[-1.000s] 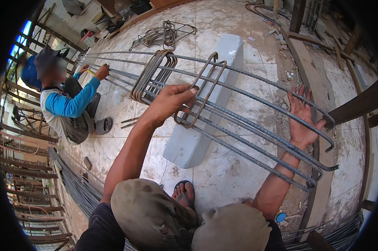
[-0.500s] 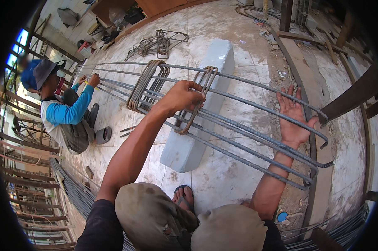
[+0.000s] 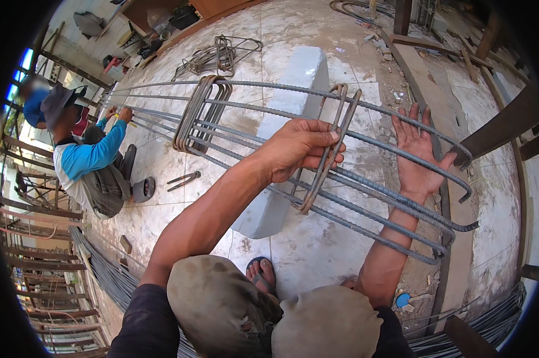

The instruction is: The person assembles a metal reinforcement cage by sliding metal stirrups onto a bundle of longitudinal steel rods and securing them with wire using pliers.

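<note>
A cage of long steel reinforcing bars (image 3: 395,197) lies across a white concrete block (image 3: 281,137) on the floor. My left hand (image 3: 299,149) is closed on a pair of rectangular steel stirrups (image 3: 332,143) threaded over the bars. My right hand (image 3: 417,149) is open, palm up, under the bars near their bent ends, fingers spread. A bundle of several more stirrups (image 3: 201,113) hangs on the bars further left.
A person in a blue-sleeved shirt (image 3: 87,161) crouches at the far end of the bars, hands on them. Pincers (image 3: 183,179) lie on the floor. Loose stirrups (image 3: 219,53) lie beyond the block. Rebar stock (image 3: 102,274) runs along the left; timber (image 3: 424,53) at right.
My left hand has slid the pair of stirrups along the bars toward the bent ends. My right hand stays open under the bars. The other person has leaned lower.
</note>
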Demonstrator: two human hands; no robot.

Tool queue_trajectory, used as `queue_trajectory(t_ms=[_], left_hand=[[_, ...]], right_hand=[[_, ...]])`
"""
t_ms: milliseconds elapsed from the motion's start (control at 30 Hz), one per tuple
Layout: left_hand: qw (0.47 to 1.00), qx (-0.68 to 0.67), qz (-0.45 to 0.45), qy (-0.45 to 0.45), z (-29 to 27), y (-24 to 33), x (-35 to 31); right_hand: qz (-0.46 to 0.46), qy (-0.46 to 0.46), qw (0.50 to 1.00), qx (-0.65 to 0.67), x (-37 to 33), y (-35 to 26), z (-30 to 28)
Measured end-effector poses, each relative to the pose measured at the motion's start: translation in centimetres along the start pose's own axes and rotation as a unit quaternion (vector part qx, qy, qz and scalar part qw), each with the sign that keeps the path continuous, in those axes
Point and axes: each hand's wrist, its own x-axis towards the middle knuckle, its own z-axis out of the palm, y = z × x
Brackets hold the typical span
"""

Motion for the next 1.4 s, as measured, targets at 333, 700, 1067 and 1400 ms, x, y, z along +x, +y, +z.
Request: queue_trajectory(t_ms=[333, 700, 1067, 1400], left_hand=[[0.995, 0.084, -0.019, 0.059, 2.2, -2.5, 1.8], [0.985, 0.124, -0.011, 0.118, -2.9, -4.6, 1.9], [0.976, 0.075, 0.040, 0.199, -5.9, -5.4, -0.1], [0.973, 0.094, 0.075, 0.198, -7.3, -6.5, 0.4]], right_hand=[[0.022, 0.033, 0.997, 0.073, -1.2, -0.4, -5.1], [0.038, -0.012, 0.998, 0.045, -2.0, -0.3, -7.0], [0.047, -0.009, 0.999, 0.006, -2.8, -0.1, -7.7], [0.091, 0.081, 0.992, -0.037, -5.6, 0.3, -9.1]])
